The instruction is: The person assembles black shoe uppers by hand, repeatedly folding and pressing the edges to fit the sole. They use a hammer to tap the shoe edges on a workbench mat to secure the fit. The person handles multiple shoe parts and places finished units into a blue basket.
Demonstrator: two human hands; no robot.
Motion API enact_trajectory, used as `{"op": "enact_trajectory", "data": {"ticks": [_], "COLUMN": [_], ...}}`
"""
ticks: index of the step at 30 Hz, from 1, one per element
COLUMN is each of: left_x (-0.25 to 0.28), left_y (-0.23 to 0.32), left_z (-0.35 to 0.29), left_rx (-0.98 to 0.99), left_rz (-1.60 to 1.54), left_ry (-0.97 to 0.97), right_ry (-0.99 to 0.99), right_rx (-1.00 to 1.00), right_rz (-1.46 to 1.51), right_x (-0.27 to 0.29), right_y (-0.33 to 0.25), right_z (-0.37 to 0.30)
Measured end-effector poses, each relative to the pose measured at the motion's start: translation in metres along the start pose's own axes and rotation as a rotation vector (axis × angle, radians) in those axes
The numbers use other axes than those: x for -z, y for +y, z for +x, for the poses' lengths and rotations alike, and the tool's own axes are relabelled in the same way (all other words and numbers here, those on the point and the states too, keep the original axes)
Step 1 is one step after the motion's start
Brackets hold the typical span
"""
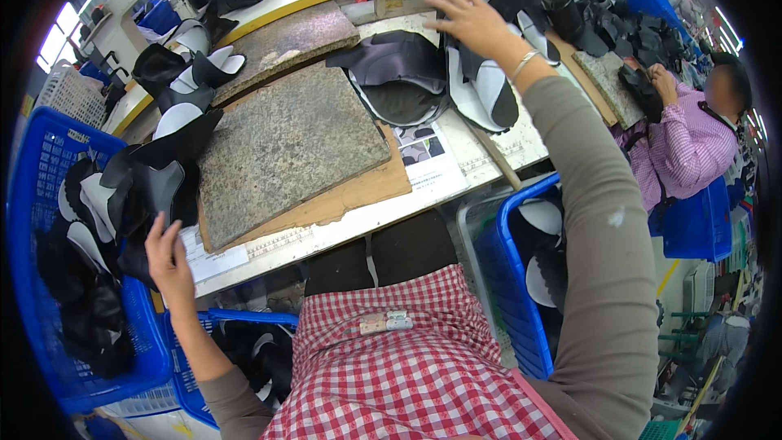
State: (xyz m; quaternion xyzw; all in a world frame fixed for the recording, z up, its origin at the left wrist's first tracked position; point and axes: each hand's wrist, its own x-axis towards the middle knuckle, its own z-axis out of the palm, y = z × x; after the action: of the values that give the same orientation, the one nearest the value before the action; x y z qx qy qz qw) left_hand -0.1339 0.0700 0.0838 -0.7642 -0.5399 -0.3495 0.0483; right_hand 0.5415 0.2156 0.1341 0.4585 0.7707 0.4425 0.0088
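Observation:
My left hand [169, 259] has its fingers stretched out and apart, with nothing visible in it. It hovers beside a pile of black and white shoe uppers [156, 187] at the table's left edge. My right hand [474, 26] is also open, fingers extended, over black and white shoe uppers [481, 94] at the table's far side; whether it touches them I cannot tell. Just left of those lies a dark shoe upper [395, 65] with a shiny flap. A speckled stone slab [289, 151] on a brown board [358, 191] occupies the middle.
Blue baskets stand at the left [151, 358], below the table [208, 318] and by my right arm [509, 277]. A printed sheet [423, 151] and a wooden stick [497, 159] lie beyond the slab. A person in a pink checked shirt [688, 147] works at the right.

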Motion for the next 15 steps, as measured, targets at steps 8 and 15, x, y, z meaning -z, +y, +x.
{"op": "enact_trajectory", "data": {"ticks": [8, 15], "left_x": [0.020, 0.004], "left_y": [0.009, 0.077], "left_z": [-0.030, -0.004], "left_rx": [-0.005, -0.011], "left_rz": [0.032, -0.258], "left_ry": [-0.166, -0.190], "right_ry": [-0.069, 0.036], "right_rx": [-0.370, -0.649], "right_rz": [0.165, 0.506], "right_x": [0.003, 0.088], "right_y": [0.034, 0.046], "right_z": [-0.046, -0.059]}}
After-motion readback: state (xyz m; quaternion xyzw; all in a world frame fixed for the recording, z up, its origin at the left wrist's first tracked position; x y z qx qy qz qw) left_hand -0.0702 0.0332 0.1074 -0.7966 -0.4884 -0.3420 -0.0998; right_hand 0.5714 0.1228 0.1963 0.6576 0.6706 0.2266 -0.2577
